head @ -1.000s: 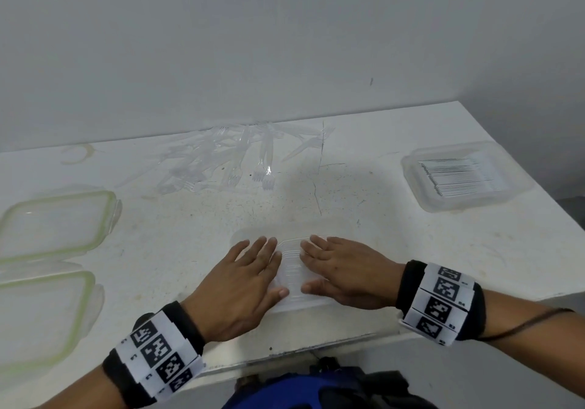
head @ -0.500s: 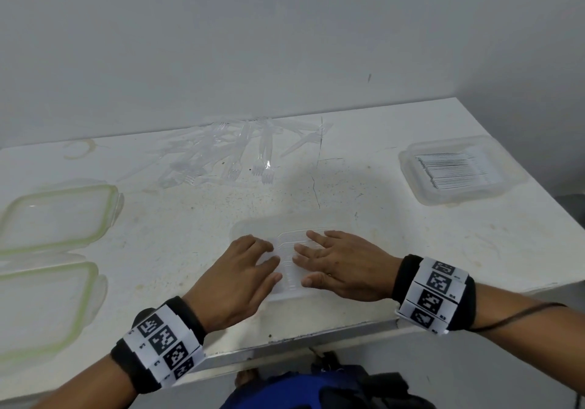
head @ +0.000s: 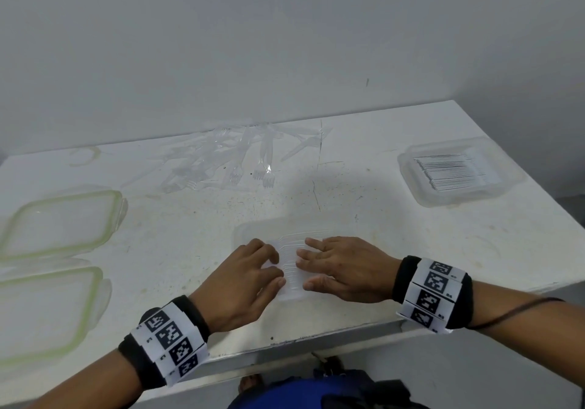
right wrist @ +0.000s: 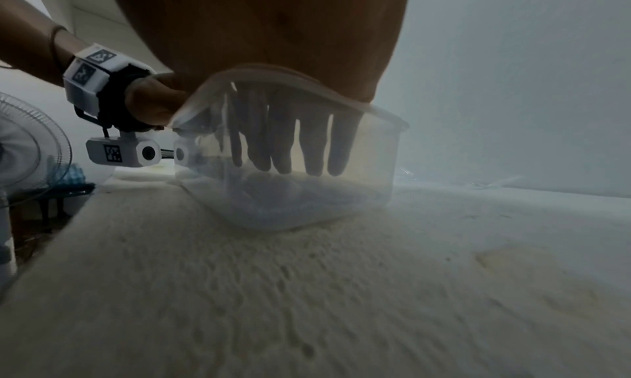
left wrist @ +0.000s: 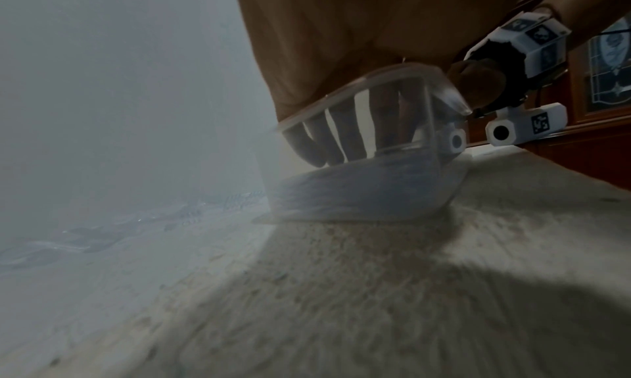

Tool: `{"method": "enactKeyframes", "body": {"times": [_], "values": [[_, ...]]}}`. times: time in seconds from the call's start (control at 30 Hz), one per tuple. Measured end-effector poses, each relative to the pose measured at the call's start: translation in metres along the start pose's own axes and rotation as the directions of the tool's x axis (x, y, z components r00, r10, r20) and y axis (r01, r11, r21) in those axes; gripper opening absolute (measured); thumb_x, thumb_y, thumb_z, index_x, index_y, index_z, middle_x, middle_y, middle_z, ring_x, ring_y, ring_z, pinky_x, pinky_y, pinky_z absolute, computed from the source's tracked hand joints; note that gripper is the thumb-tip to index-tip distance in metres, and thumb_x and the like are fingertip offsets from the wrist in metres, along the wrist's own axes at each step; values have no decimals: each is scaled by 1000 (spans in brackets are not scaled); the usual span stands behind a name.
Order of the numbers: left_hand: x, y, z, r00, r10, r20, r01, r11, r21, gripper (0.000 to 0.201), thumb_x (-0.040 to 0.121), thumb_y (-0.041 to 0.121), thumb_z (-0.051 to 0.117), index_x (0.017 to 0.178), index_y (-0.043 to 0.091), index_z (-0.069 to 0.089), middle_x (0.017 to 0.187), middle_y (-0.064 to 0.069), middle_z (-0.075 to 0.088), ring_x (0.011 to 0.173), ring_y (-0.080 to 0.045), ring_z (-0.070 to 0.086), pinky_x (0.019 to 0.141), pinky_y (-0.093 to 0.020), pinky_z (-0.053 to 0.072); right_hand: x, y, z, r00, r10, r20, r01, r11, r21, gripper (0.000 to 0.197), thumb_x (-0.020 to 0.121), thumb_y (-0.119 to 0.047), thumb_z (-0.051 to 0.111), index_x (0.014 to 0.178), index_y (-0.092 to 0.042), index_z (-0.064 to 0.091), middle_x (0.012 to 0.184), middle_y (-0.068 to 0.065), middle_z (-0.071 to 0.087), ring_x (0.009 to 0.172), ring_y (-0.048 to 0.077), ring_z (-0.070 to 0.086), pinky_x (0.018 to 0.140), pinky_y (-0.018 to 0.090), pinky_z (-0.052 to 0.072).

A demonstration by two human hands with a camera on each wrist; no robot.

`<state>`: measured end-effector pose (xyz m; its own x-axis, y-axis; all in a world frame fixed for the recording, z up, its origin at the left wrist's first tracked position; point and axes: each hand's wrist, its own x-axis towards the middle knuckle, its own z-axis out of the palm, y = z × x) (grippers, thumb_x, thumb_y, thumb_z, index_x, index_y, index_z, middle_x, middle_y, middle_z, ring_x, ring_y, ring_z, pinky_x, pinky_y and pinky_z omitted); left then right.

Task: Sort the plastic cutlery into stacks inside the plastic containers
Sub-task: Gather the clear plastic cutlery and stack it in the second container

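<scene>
A clear plastic container (head: pixel 253 230) stands near the table's front edge with a stack of clear cutlery (head: pixel 291 269) in it. My left hand (head: pixel 253 269) reaches in from the left, fingers bent down, fingertips (left wrist: pixel 328 146) touching the stack (left wrist: pixel 358 189). From the right, my right hand (head: pixel 335 263) reaches in too, and its straight fingers (right wrist: pixel 307 149) hang down onto the stack through the container wall (right wrist: pixel 382 151). Neither hand grips anything. Loose clear forks (head: pixel 234 158) lie in a pile at the back of the table.
A second clear container (head: pixel 414 193) holding a neat stack of cutlery (head: pixel 456 171) sits at the right. Two lids with green seals (head: pixel 60 222) (head: pixel 47 310) lie at the left. The table's front edge (head: pixel 316 336) runs just below my wrists. A wall stands behind.
Both hands went from lying flat over the stack to tipping fingertips down into the container. They drew slightly apart, and the stack now shows between them.
</scene>
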<state>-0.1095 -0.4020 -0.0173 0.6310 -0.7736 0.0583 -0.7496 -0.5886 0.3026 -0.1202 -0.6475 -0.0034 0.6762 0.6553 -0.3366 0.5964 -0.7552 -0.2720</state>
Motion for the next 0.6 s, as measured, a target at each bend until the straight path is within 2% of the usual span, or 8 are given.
{"method": "enactKeyframes", "body": {"times": [0.1, 0.17, 0.2, 0.3, 0.37, 0.43, 0.5, 0.6], "values": [[5, -1, -1, 1000, 4, 9, -4, 1000, -30, 45, 101, 42, 28, 91, 23, 68, 100, 6, 58, 91, -12, 48, 76, -33, 47, 2, 2, -5, 999, 12, -53, -5, 992, 124, 77, 90, -65, 11, 142, -20, 46, 146, -1, 47, 138, 18, 38, 111, 36, 35], [11, -5, -5, 1000, -7, 2, 8, 995, -104, 47, 101, 43, 28, 90, 20, 68, 97, 7, 58, 90, -11, 49, 78, -31, 45, 7, 8, -9, 976, 29, -214, 21, 973, 229, 54, 98, -55, 33, 131, -20, 57, 126, 0, 65, 114, 16, 58, 96, 35, 47], [14, -8, -9, 1000, -25, -13, 23, 987, -157, 48, 101, 42, 29, 91, 18, 69, 96, 7, 58, 89, -11, 49, 78, -30, 44, 11, 12, -13, 952, 43, -304, 38, 966, 256, 42, 98, -46, 42, 122, -20, 63, 113, -1, 70, 99, 14, 62, 87, 34, 50], [31, -27, -26, 989, -88, -119, 60, 972, -225, 41, 98, 39, 35, 91, 14, 67, 90, 5, 58, 85, -12, 50, 76, -25, 42, 29, 29, -41, 879, 130, -459, 22, 950, 312, 18, 94, -26, 57, 99, -15, 69, 84, -3, 71, 71, 9, 62, 69, 30, 52], [44, -47, -40, 973, -147, -179, 109, 972, -207, 35, 95, 34, 39, 93, 14, 67, 88, 5, 58, 81, -10, 50, 72, -20, 39, 46, 44, -65, 867, 243, -435, -78, 928, 363, 13, 92, -22, 60, 93, -13, 69, 80, -4, 68, 71, 12, 61, 69, 29, 51], [58, -70, -53, 947, -263, -182, 225, 953, -204, 24, 94, 26, 46, 97, 15, 68, 90, 2, 59, 78, -11, 53, 71, -23, 41, 65, 64, -86, 861, 366, -354, -210, 888, 409, 12, 91, -20, 61, 93, -11, 68, 80, -3, 64, 72, 15, 60, 68, 25, 46], [71, -95, -66, 914, -379, -143, 350, 917, -190, 19, 94, 13, 51, 102, 14, 68, 94, -2, 61, 81, -17, 57, 74, -28, 43, 85, 82, -100, 849, 459, -262, -293, 821, 489, 9, 90, -16, 61, 93, -9, 66, 78, 0, 64, 66, 18, 62, 60, 22, 46], [88, -126, -78, 888, -457, -49, 449, 885, -121, 24, 94, 9, 48, 110, 13, 66, 98, -2, 60, 86, -17, 55, 77, -23, 38, 116, 100, -113, 837, 528, -143, -375, 745, 551, 11, 91, -11, 58, 100, -7, 62, 78, 8, 65, 58, 20, 61, 51, 24, 50]]}}
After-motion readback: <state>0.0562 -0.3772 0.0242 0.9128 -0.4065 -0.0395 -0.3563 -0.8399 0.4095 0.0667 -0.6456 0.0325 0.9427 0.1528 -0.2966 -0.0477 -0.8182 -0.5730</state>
